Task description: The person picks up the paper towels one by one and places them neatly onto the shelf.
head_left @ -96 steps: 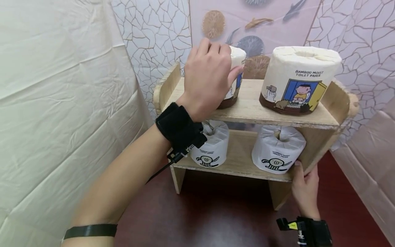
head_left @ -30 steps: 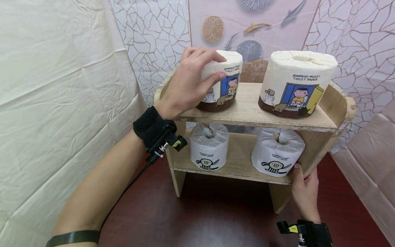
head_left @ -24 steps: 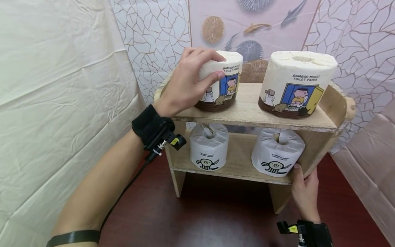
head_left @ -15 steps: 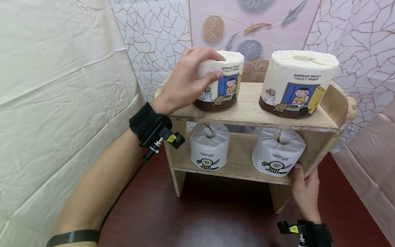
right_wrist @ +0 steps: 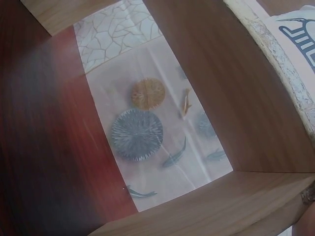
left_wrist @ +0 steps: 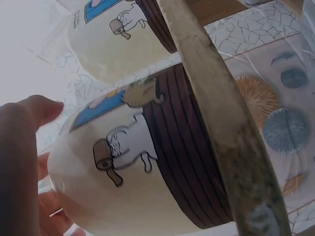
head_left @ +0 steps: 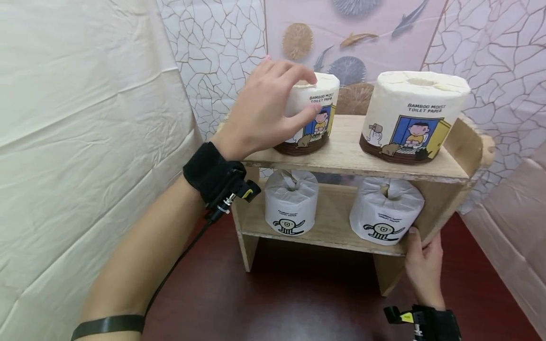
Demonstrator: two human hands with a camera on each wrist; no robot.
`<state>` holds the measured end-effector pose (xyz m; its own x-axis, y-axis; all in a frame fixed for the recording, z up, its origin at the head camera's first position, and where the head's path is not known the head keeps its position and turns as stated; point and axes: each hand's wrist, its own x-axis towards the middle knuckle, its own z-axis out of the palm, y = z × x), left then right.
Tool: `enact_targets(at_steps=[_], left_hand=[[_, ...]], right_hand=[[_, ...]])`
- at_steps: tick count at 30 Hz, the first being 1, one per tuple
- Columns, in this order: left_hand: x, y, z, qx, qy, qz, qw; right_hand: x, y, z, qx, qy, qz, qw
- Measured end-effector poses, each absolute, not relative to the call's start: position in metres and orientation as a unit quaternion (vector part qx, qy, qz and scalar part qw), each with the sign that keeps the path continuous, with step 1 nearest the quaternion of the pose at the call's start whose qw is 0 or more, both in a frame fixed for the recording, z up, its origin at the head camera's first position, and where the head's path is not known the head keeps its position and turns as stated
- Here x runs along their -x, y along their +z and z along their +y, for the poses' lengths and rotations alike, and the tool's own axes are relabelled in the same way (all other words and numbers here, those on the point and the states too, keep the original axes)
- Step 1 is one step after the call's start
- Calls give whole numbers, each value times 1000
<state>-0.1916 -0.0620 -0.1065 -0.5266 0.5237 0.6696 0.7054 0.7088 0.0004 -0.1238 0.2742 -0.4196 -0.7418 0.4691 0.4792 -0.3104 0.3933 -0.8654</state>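
Note:
A cream toilet roll (head_left: 324, 90) in printed wrapping stands at the left of the upper board of a small wooden shelf (head_left: 341, 161). My left hand (head_left: 268, 109) is spread around its left side; in the left wrist view the thumb (left_wrist: 47, 109) stands clear of the wrapper and the fingers (left_wrist: 51, 211) lie close to the roll's top end. Low on the right, my right hand (head_left: 423, 265) grips the shelf, thumb at the front corner of the lower board and fingers behind the side panel. In the right wrist view the shelf's underside shows and the hand is nearly all hidden.
A matching cream toilet roll (head_left: 414, 111) stands on the upper board's right side. Below, a white roll (head_left: 291, 203) is at the left and another white roll (head_left: 386, 213) at the right. A hanging beige cloth (head_left: 94, 118) is close to the left arm. Dark floor (head_left: 298, 303) lies in front.
My left hand first covered the top left roll from above, then swung to its left side. Since then the roll has shifted slightly and the thumb has come rightward. The right hand stays put.

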Motion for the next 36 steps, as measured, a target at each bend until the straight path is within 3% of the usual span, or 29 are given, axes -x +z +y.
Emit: enact_targets(at_steps=[12,22,36], left_hand=[[184,-106,-48,278,-160,-892,317],[176,-117,-17,202,-30,-899,386],[179,-120,-1,173,0,-905,389]], right_hand=[[126,-421,278,47,542,-759,358],[124,-422,278,66,543,-764,343],[124,-423,279,64,537,-770,337]])
